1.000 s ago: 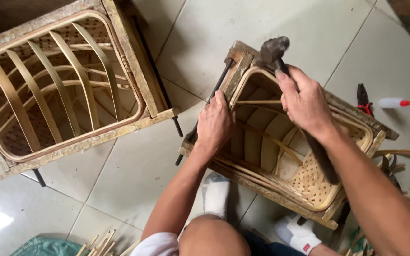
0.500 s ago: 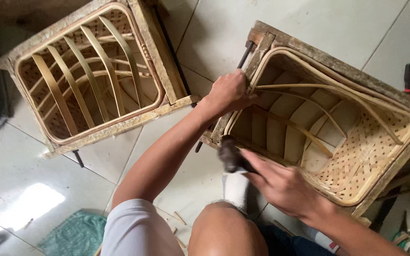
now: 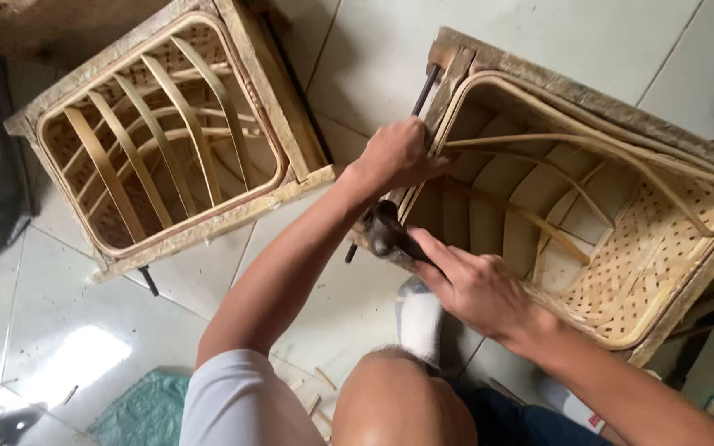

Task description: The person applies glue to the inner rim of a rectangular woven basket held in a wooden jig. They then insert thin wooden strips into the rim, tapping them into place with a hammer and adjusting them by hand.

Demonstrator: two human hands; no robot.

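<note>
Two Hands on a Bamboo Frame

Two woven bamboo frames lie on the tiled floor (image 3: pixel 357 49). The left hand (image 3: pixel 394 155) presses on the near corner of the right-hand frame (image 3: pixel 621 272), fingers (image 3: pixel 433 168) curled over its rim beside a thin bent strip (image 3: pixel 539 142). The right hand (image 3: pixel 471 285) is clenched around a hammer handle; the dark hammer head (image 3: pixel 383 231) sits at the frame's edge, seemingly touching it. The second frame (image 3: pixel 167 132) rests well apart, to the left.

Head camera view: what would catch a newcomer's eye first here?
Two woven bamboo baskets in wooden frames on the tiled floor: one at upper left, one at right. At the right basket's near rim, the left hand presses the frame while the right hand grips a dark hammer.
</note>
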